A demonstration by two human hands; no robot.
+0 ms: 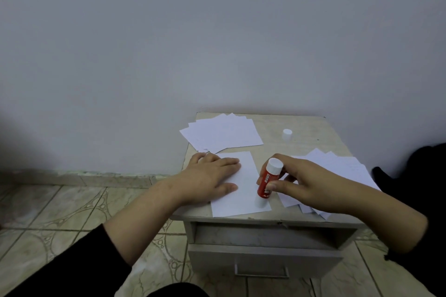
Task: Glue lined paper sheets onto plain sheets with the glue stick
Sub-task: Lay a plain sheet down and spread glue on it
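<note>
A white sheet [243, 190] lies at the front of the small table [311, 132]. My left hand [210, 176] presses flat on the sheet's left part with straight fingers. My right hand [301, 183] grips a red glue stick [266, 182], held upside down with its tip on the sheet's right side. The stick's white cap [287, 134] stands alone at the back of the table. A fanned pile of white sheets [224, 134] lies at the back left. Another pile of sheets [337, 169] lies at the right, partly under my right hand.
The table stands against a plain wall and has an open slot and a drawer [263, 263] below its top. Tiled floor [60, 214] spreads to the left. A dark object [420, 171] sits at the right edge.
</note>
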